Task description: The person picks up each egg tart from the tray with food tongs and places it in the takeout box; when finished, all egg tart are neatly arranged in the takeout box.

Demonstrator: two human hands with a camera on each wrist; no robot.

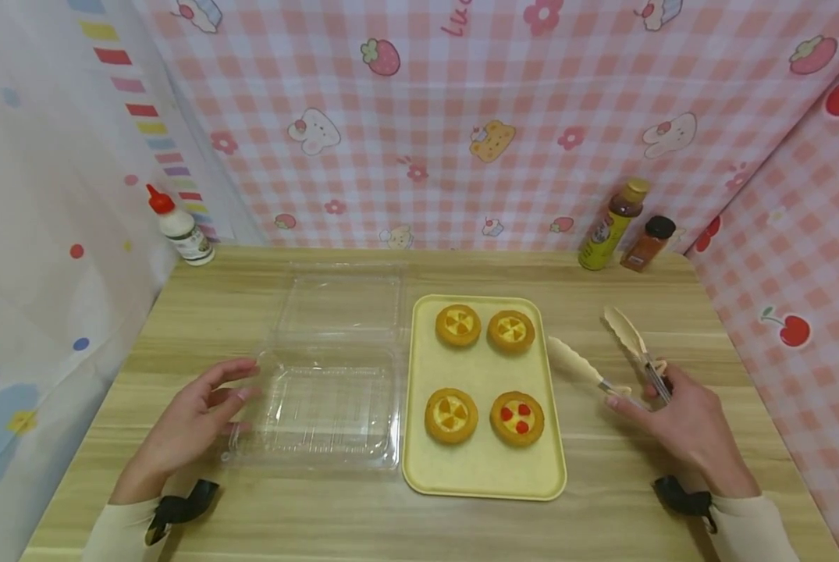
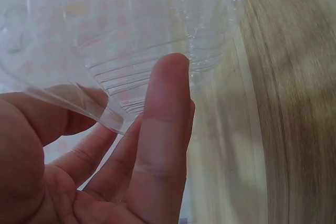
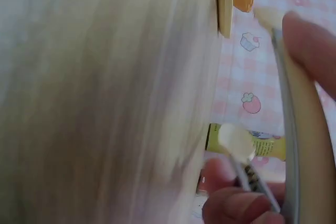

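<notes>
A clear plastic clamshell container (image 1: pixel 331 406) lies with its lid (image 1: pixel 342 304) folded back. My left hand (image 1: pixel 201 406) is at the left rim of its base, where the container's corner (image 2: pixel 123 114) comes between thumb and fingers. My right hand (image 1: pixel 693 425) grips a pair of tongs (image 1: pixel 577 363) with cream tips and metal arms. The tongs' arms are spread wide, with nothing between the tips, and the nearer tip is close to the tray's right rim. On the yellow tray (image 1: pixel 485 476) are several round tarts (image 1: pixel 450 416); one tart (image 1: pixel 517 418) bears red pieces, the others orange wedges.
A white squeeze bottle (image 1: pixel 183 234) with a red cap stands at the back left. Back right hold a yellow-green bottle (image 1: pixel 605 234) and a small black-capped jar (image 1: pixel 648 243). Patterned cloth walls enclose the wooden table (image 1: pixel 475 531) at the back and sides.
</notes>
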